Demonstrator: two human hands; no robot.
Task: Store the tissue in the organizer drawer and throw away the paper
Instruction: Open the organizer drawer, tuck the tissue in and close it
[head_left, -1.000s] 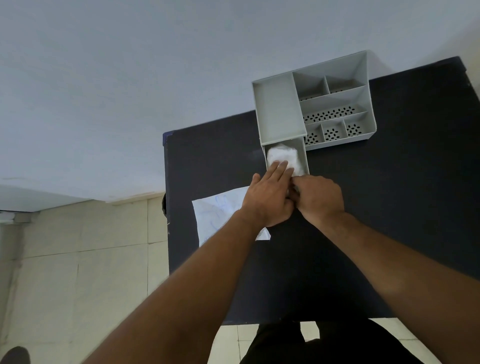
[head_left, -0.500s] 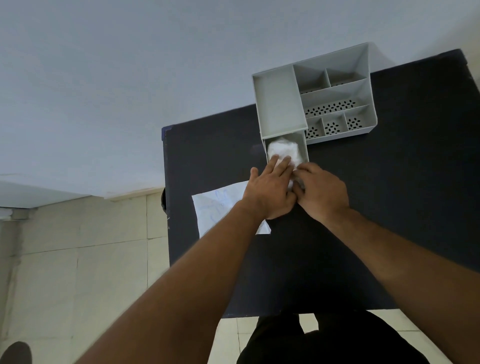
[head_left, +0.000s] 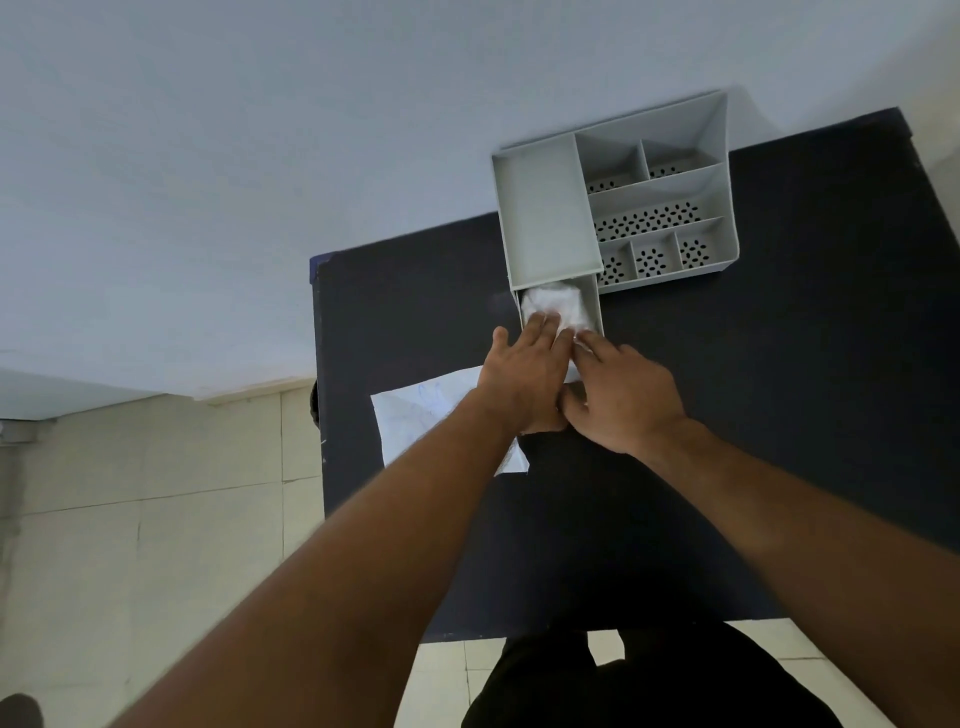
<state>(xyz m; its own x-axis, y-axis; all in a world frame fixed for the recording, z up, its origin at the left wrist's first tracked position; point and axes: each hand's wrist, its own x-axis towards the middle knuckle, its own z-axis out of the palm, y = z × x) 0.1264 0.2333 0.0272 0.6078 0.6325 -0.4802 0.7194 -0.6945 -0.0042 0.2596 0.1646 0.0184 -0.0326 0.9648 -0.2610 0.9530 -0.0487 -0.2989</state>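
Note:
A grey desk organizer stands at the far side of a dark table. Its drawer is pulled out toward me, and crumpled white tissue lies inside it. My left hand rests flat with its fingertips pressing on the tissue. Right beside it, my right hand covers the drawer's front end, one finger touching the tissue. A white sheet of paper with faint blue marks lies on the table under my left wrist, partly hidden.
The organizer's open compartments with perforated floors hold nothing visible. The table's left edge drops to a tiled floor. A pale wall rises behind the table.
The drawer has slid further into the organizer, so less of it shows. Both hands have moved forward with it, staying on the tissue and the drawer front.

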